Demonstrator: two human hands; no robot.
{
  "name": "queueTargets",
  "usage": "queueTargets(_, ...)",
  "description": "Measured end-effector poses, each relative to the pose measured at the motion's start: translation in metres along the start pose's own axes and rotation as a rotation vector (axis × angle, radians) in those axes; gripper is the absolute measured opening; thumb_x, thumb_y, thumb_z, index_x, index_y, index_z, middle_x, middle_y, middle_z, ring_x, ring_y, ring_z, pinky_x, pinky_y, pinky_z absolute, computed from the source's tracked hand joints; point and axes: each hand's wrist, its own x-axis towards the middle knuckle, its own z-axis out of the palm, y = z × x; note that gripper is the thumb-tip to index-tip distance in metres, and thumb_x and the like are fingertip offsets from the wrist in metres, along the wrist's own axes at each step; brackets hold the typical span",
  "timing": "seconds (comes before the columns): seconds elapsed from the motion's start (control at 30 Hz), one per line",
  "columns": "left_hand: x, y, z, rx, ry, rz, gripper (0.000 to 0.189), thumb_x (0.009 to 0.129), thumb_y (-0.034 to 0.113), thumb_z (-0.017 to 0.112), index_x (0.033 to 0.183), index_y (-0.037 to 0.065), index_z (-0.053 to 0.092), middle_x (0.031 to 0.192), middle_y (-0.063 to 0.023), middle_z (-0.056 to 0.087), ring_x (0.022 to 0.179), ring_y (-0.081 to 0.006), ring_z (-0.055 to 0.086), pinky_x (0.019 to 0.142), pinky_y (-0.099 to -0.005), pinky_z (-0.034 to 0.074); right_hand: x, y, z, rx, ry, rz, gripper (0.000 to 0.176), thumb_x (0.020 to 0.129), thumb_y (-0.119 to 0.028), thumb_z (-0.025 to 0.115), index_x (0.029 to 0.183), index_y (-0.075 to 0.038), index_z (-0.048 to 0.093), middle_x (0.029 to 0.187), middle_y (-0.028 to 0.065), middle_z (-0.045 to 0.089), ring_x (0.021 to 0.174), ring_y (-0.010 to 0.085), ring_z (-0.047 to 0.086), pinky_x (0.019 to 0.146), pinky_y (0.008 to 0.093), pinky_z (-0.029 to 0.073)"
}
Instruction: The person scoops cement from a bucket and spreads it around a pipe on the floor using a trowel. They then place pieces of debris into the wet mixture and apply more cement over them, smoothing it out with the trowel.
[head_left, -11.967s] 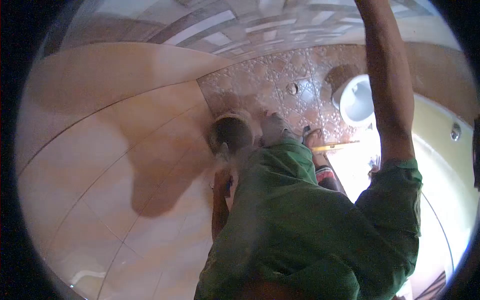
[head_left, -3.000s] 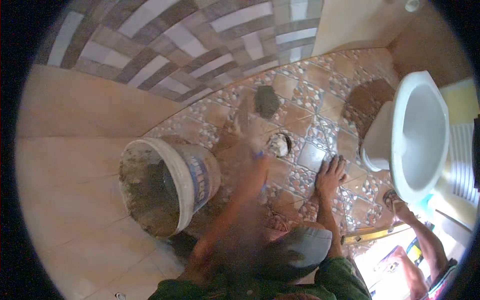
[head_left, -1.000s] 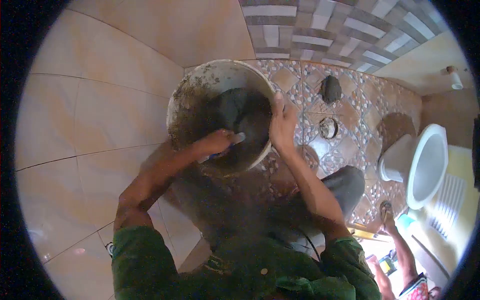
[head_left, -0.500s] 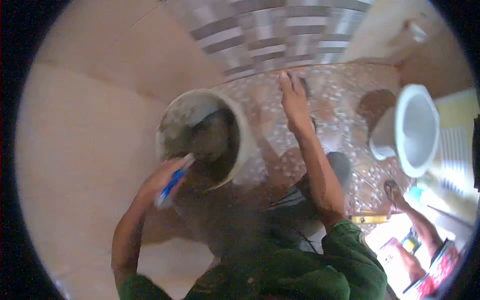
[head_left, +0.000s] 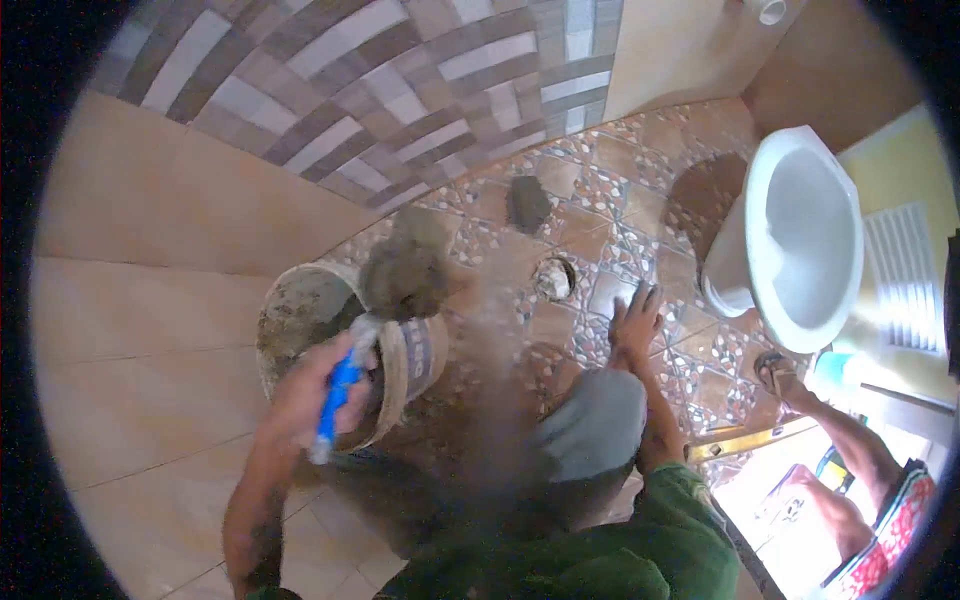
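My left hand (head_left: pixel 305 400) is closed around the blue handle of a trowel (head_left: pixel 341 390), just over the near side of a bucket. A lump of wet grey mortar (head_left: pixel 405 275) sits on the trowel's blade, above the far right rim. The bucket (head_left: pixel 395 400) is crusted inside and leans to one side, with mortar in it. Over on the right, my right hand (head_left: pixel 637 325) is open, its fingers stretched out on the floor tiles beside my knee. A round drain hole (head_left: pixel 555 279) with something pale in it lies to the upper left of that hand.
A mortar patch (head_left: pixel 528 204) lies on the pebble-patterned floor near the wall. On the right stands a white toilet bowl (head_left: pixel 810 240). Beyond a yellow bar (head_left: pixel 750 440) at the doorway, another person's sandalled foot (head_left: pixel 775 375) and bare legs show.
The trowel has come up from inside the bucket with mortar on it. My right hand has lowered from mid-air to the floor. The view has swung, showing more tiled wall.
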Motion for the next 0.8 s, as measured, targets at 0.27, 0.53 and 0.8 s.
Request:
queueTargets(0.27,0.203,-0.04,0.1,-0.089,-0.056,0.106,0.037,0.095,0.042,0.043,0.084,0.009,0.056,0.057,-0.0032,0.051,0.043,-0.0144,0.045,0.04,-0.0282,0.036,0.006,-0.02,-0.039,-0.161,-0.149,-0.08,0.052,0.089,-0.023,0.058,0.134,0.0,0.046,0.133,0.0213,0.046,0.126,0.0356,0.042,0.101,0.0479,0.037)
queueTargets(0.53,0.36,-0.065,0.097,0.427,0.291,0.493,0.036,0.092,0.038,0.049,0.1,0.005,0.062,0.071,-0.0098,0.062,0.056,-0.0238,0.06,0.054,-0.0376,0.05,0.01,-0.035,-0.067,-0.257,-0.258,-0.22,0.051,0.09,-0.026,0.056,0.134,-0.001,0.047,0.134,0.0197,0.046,0.129,0.0344,0.039,0.101,0.05,0.038)
queueTargets(0.8,0.376,-0.04,0.194,0.826,0.694,0.553,0.055,0.087,0.038,0.058,0.121,-0.003,0.049,0.118,-0.0229,0.056,0.111,-0.039,0.052,0.094,-0.0448,0.041,-0.004,-0.019,-0.042,-0.145,-0.126,-0.085,0.055,0.093,-0.036,0.049,0.135,-0.001,0.045,0.14,0.0215,0.041,0.133,0.0377,0.034,0.101,0.0528,0.036)
